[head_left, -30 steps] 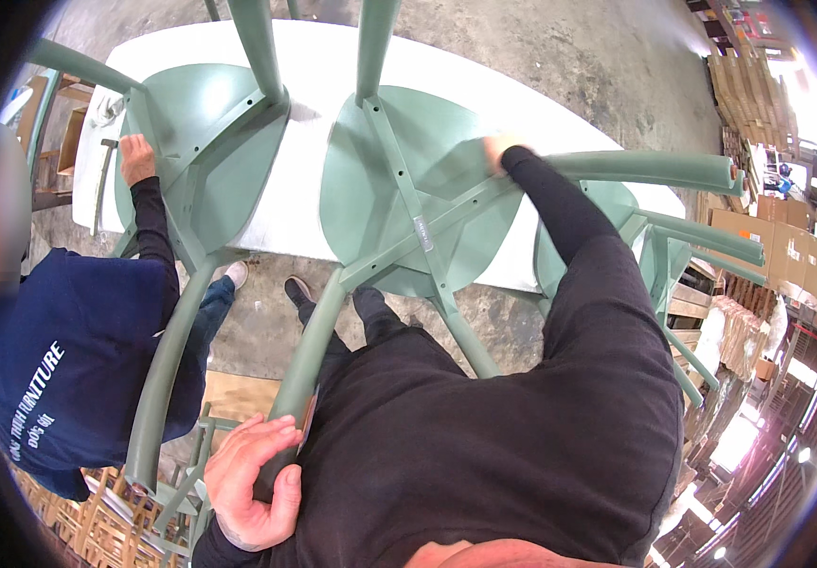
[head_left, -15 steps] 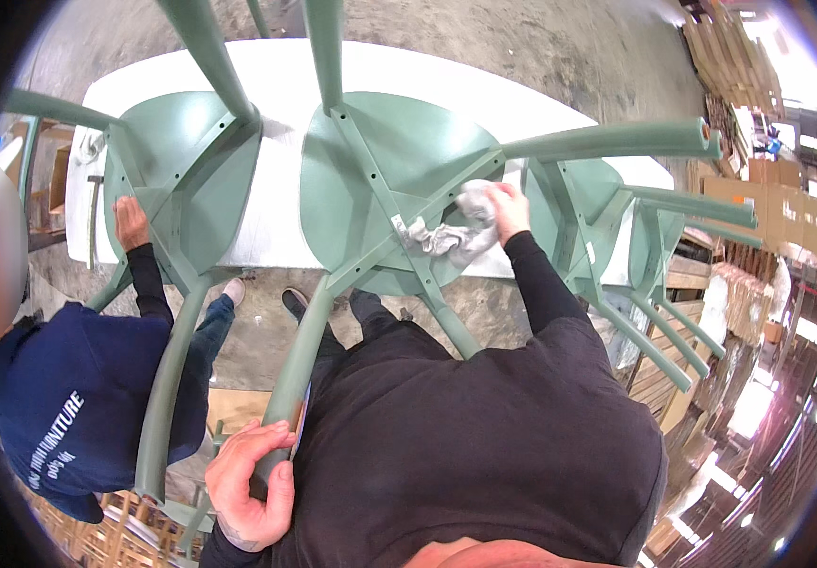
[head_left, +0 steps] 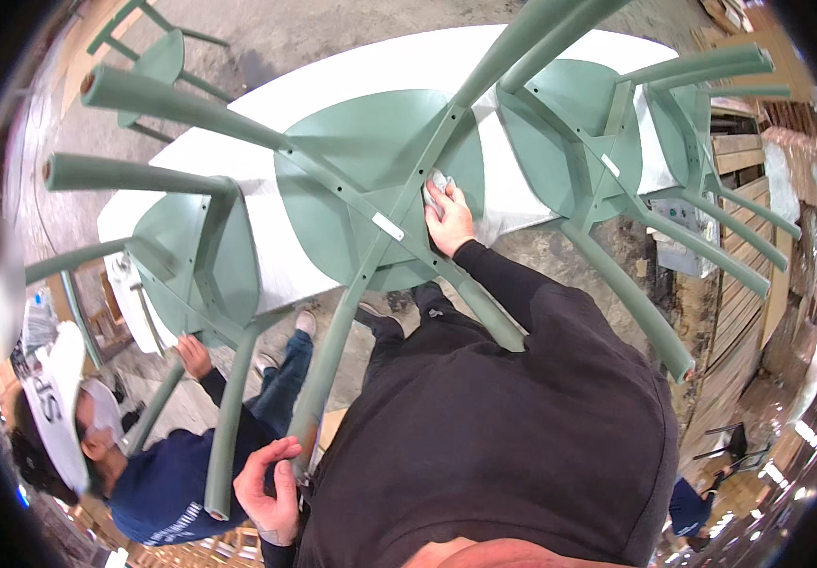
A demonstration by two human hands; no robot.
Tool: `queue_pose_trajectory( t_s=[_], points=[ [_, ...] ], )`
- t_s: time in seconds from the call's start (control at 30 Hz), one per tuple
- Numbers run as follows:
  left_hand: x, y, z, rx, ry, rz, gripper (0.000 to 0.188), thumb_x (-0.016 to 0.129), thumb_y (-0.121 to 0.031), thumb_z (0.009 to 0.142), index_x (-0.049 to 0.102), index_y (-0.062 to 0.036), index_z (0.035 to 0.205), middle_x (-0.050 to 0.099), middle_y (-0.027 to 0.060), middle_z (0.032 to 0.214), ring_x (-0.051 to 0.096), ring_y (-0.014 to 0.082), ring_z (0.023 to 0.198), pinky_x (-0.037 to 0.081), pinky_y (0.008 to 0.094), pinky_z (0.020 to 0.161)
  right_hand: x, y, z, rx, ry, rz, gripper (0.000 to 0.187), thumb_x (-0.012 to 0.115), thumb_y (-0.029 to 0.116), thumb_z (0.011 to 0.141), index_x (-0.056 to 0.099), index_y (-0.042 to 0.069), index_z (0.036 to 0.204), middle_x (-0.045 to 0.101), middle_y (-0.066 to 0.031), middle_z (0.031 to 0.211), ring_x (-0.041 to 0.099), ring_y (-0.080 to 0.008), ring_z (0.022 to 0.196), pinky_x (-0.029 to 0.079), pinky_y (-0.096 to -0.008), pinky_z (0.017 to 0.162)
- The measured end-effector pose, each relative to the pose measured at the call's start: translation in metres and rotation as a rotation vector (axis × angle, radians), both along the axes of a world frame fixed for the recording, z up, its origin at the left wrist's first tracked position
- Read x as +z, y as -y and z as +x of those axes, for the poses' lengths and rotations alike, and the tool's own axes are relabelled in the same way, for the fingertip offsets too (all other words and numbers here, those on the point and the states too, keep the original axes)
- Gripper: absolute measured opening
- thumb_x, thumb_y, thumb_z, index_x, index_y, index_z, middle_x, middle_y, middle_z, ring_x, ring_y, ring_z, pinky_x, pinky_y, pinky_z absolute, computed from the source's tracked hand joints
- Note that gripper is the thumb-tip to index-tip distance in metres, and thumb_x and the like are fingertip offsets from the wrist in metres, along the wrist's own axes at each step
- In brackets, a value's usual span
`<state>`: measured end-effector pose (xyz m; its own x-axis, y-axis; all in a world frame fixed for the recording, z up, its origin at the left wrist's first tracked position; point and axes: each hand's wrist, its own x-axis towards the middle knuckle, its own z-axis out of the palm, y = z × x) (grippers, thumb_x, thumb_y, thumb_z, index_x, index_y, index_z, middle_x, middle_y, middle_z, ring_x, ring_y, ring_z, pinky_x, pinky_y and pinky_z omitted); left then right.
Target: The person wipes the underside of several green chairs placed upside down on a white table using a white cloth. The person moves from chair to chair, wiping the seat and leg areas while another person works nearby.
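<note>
A green chair lies upside down on a white-covered table, its round seat (head_left: 332, 133) underneath and its legs pointing up. Over the seat runs a cross brace (head_left: 356, 204) with screw holes and a white label (head_left: 387, 226). My right hand (head_left: 451, 222) presses a crumpled whitish cloth (head_left: 439, 182) against the brace, right of the label; part of the cloth is hidden under the fingers. Low in view, my left hand (head_left: 271, 488) is beside the end of the near chair leg (head_left: 331, 350). Its fingers are bent, thumb apart, with the fingertips at the leg's side.
More upturned green chairs (head_left: 574, 123) stand right and left along the white table covering (head_left: 266, 222). A co-worker in a blue shirt (head_left: 167, 483) reaches to the left chair. Another green chair (head_left: 157, 66) is on the floor beyond. Stacked wood (head_left: 730, 350) lines the right.
The view has shifted. My right hand has brought the cloth, which hung loosely, onto the brace near its crossing. My left hand has loosened from around the leg end.
</note>
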<state>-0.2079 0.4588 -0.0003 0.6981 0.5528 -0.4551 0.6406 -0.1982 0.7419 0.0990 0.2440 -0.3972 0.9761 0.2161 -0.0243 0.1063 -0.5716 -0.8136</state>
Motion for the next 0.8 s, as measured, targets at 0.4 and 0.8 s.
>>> queue_pose_trajectory(
  t_s=[0.4,0.8],
  points=[
    [0.002,0.005,0.0,0.003,0.009,0.007,0.023,0.059,-0.007,0.1,0.067,0.0082,0.116,0.075,0.0183,0.107,0.072,0.0222,0.098,0.054,0.0354,0.094,0.001,0.01,0.041,-0.029,0.086,-0.212,0.038,0.068,0.018,0.083,0.071,0.015,0.121,0.063,-0.0194,0.11,0.065,-0.0398,0.1,0.054,-0.0497,0.084],
    [-0.01,0.004,-0.008,0.051,0.166,0.037,0.025,0.06,-0.008,0.098,0.066,0.0069,0.117,0.076,0.0189,0.103,0.073,0.0226,0.099,0.053,0.0359,0.096,0.143,0.037,0.089,-0.437,-0.538,1.085,0.033,0.05,0.007,0.085,0.056,0.005,0.117,0.062,-0.0087,0.111,0.061,-0.0218,0.105,0.051,-0.0412,0.097]
  ],
)
